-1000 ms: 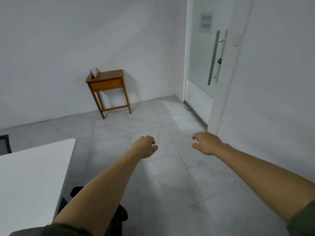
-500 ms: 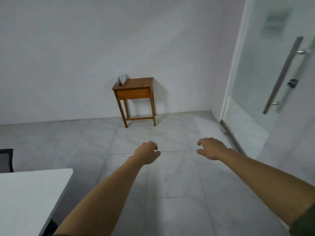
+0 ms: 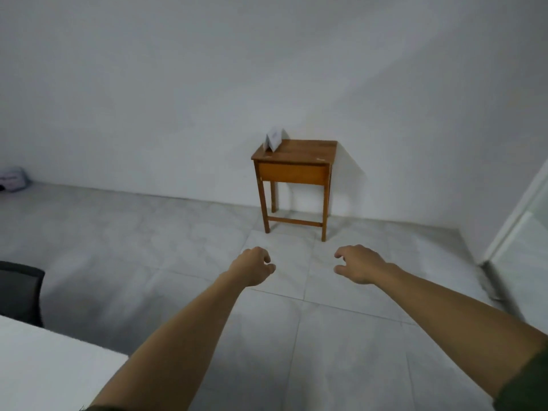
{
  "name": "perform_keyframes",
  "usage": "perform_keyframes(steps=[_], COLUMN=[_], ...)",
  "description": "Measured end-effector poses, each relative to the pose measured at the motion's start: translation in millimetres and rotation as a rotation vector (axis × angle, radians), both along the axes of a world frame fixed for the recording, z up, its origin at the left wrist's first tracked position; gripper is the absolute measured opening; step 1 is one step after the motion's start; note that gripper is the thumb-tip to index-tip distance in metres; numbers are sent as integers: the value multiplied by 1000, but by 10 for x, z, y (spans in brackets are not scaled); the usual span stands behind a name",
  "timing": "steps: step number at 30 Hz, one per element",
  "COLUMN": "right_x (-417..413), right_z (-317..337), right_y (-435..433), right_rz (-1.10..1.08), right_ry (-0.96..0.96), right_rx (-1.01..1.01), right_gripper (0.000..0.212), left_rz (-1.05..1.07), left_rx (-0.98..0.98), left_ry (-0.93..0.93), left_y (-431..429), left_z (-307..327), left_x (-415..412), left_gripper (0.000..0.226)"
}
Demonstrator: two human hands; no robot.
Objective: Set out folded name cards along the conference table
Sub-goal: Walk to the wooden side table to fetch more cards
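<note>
White folded name cards (image 3: 274, 139) stand on the back left corner of a small wooden side table (image 3: 299, 155) against the far wall. A corner of the white conference table (image 3: 44, 369) shows at the lower left. My left hand (image 3: 253, 266) and my right hand (image 3: 358, 264) are stretched out over the floor, well short of the side table. Both hold nothing, and their fingers hang loosely curled.
Grey floor tiles lie between me and the side table. A black chair (image 3: 19, 289) stands at the left by the conference table. A glass door frame (image 3: 516, 221) is at the right edge. A pale bag (image 3: 13, 179) sits on the floor far left.
The view has swung left: the glass door slid toward the right edge and the side table moved to the centre and looks nearer. Both hands stay empty and outstretched.
</note>
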State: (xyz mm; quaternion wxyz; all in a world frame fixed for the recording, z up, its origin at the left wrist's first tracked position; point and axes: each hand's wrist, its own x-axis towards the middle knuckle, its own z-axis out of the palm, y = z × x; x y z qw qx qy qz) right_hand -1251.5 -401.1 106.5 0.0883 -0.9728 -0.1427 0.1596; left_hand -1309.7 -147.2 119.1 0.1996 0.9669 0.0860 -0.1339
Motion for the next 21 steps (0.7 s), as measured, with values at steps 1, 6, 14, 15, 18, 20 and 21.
perform_keyframes(steps=[1,6,14,15,18,20,21], right_x=[235,1528,3536,3843,4764,5348,5691], right_z=[47,331,118,61,-74,-43,-4], right_y=[82,395,713,772,915,1007,1057], right_rz=[-5,-39,-49,-43,-20,-5,3], right_ry=[3,-35,-9,-2,8,24,28], right_rx=[13,71,94,94,107,102,90], right_gripper=[51,51,49,50,50,50,50], left_rz=[6,58,90,96,132,178,202], left_rx=[-4,-48,-141,-145,-156,-163,-158], left_ry=[-3,-62,-42,-41,-44,-39,-42], left_y=[91,479,722,761,880,957,1003], left_z=[45,294,71,40,-15,0,15], left_x=[241,1609,3491,3782,4644,5190,5501], left_gripper=[43,41,34,32,27,26,28])
